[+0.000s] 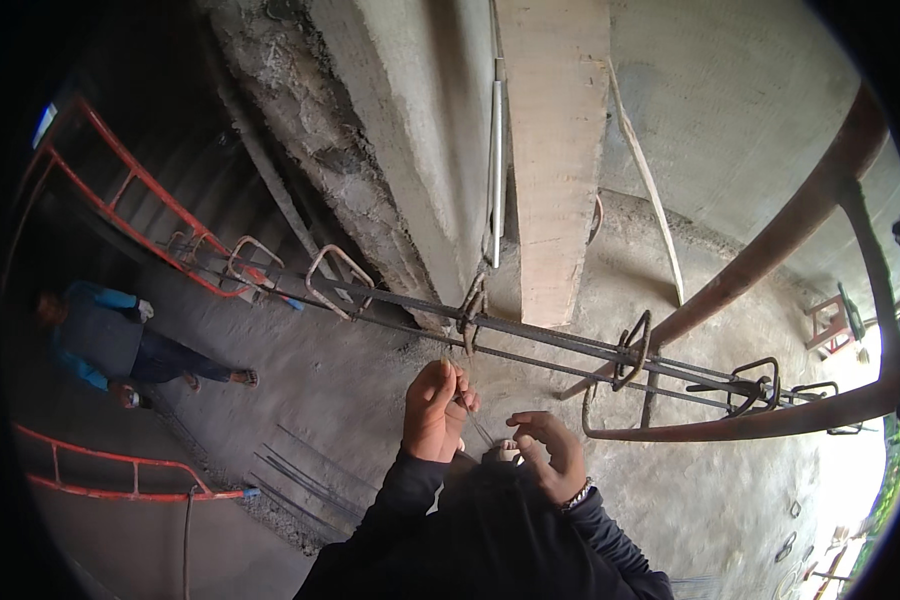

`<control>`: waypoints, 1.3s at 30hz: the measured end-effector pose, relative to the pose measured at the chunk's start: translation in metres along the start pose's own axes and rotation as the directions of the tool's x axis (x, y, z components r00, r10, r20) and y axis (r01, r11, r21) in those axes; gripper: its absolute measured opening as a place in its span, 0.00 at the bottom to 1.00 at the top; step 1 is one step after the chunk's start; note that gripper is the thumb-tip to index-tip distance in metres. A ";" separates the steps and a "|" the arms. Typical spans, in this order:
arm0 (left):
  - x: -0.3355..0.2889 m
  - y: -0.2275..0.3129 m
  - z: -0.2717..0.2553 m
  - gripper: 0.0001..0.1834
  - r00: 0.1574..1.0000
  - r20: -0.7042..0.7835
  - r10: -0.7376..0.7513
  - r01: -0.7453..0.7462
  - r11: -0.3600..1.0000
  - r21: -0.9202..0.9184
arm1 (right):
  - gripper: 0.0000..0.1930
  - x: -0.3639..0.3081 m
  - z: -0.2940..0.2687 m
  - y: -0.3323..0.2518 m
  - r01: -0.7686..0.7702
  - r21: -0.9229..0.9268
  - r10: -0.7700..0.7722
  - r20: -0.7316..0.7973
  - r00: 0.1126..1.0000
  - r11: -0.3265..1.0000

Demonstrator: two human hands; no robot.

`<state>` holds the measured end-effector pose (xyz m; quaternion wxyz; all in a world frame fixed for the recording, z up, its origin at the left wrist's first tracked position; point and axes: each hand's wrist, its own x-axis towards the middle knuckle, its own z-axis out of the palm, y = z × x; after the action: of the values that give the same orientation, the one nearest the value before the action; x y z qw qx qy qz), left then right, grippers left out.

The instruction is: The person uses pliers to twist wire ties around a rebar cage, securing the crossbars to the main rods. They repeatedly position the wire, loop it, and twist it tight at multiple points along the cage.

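Observation:
My left hand (pixel 434 412) is closed, its fingertips pinched round thin tie wire (pixel 479 428) whose loose strands trail down toward my right hand. My right hand (pixel 553 456) is held beside it with fingers apart and bent, nothing visible in it. Just beyond both hands, a bundle of long steel rebars (pixel 560 340) runs across in front of me. Bent steel stirrups hang round the bars: one stirrup (pixel 473 312) stands just above my left hand, another stirrup (pixel 632 350) farther right, and several more toward both ends.
A rusty tubular frame (pixel 770 270) stands under the bars at right, a red scaffold frame (pixel 140 200) at left. Behind are a concrete column (pixel 420 130) and a wooden board (pixel 555 160). Another person (pixel 110 335) stands at left. Loose rods (pixel 305 480) lie on the floor.

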<state>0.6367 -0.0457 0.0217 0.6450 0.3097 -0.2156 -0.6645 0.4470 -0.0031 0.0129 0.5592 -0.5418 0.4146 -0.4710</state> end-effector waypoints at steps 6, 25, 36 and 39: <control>-0.014 0.009 0.003 0.11 0.988 0.118 0.100 -0.117 0.982 0.150 | 0.13 0.019 0.010 0.000 -0.044 0.105 0.005 0.348 0.937 0.993; 0.032 0.118 0.028 0.10 0.758 0.300 0.580 -0.542 0.815 -0.205 | 0.09 0.144 0.078 -0.051 -0.009 0.674 0.007 0.006 1.000 0.738; 0.120 0.163 0.004 0.10 0.840 0.417 0.346 -0.002 0.771 -0.637 | 0.18 0.192 0.089 -0.076 0.542 -0.624 -0.609 0.130 0.783 0.563; 0.136 0.162 -0.004 0.06 0.874 0.378 0.305 0.122 0.615 -0.779 | 0.18 0.198 0.087 -0.077 0.531 -0.755 -0.558 0.269 0.785 0.384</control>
<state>0.7604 -0.1919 0.1118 0.6749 -0.1872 -0.0715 -0.7102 0.5677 -0.1757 0.1046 0.0620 -0.8300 0.3868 -0.3970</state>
